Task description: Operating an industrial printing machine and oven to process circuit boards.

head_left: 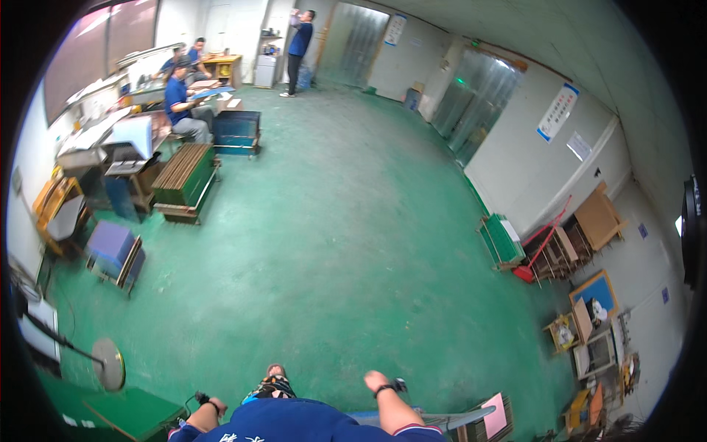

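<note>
At the bottom of the head view, my right hand (375,380) hangs over the green floor with its fingers curled in. Nothing shows in it. A black strap with a small dark device (400,384) sits at that wrist. My left hand (219,404) is low by my side, close to a green-topped table (132,404); a dark band circles its wrist and its fingers are too small to make out. Between the hands lies my blue shirt front, with one foot (275,370) ahead of it. A rack with a pink sheet (496,416) stands right of my right forearm.
Racks of panels (183,175) and a purple-topped stack (110,244) stand on the left. Several people are at the back left, one seated (180,103), one standing (299,48). A round-based stand (109,365) is near left. A red broom (524,273) and wooden frames line the right wall.
</note>
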The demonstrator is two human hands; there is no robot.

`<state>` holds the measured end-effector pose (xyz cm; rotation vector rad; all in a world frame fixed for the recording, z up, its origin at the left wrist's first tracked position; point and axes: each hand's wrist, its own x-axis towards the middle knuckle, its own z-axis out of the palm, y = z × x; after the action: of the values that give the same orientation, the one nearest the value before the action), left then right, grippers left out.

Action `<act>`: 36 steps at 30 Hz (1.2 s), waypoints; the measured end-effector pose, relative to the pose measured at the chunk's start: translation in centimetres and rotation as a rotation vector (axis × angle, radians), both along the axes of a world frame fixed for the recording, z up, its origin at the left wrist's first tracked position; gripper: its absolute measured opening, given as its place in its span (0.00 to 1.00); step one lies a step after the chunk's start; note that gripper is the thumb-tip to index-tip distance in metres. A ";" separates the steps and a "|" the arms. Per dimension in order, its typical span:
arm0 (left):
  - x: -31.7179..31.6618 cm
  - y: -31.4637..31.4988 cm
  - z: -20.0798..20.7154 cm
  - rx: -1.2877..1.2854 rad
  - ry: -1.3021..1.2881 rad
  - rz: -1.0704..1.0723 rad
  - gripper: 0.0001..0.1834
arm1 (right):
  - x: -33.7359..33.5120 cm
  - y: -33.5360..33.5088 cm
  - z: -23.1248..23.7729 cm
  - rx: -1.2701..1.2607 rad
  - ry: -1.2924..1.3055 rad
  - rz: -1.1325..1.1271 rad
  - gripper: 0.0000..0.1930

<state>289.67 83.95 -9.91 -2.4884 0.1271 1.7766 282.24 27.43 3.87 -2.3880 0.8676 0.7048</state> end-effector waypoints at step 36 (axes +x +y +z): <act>90.1 -56.4 2.2 -0.155 -0.017 0.303 0.18 | 74.4 -52.9 -3.0 0.001 0.022 0.168 0.12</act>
<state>379.81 27.52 -7.71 -2.7565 -0.1249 1.9197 356.65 -25.48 0.88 -2.4771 0.6806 0.7962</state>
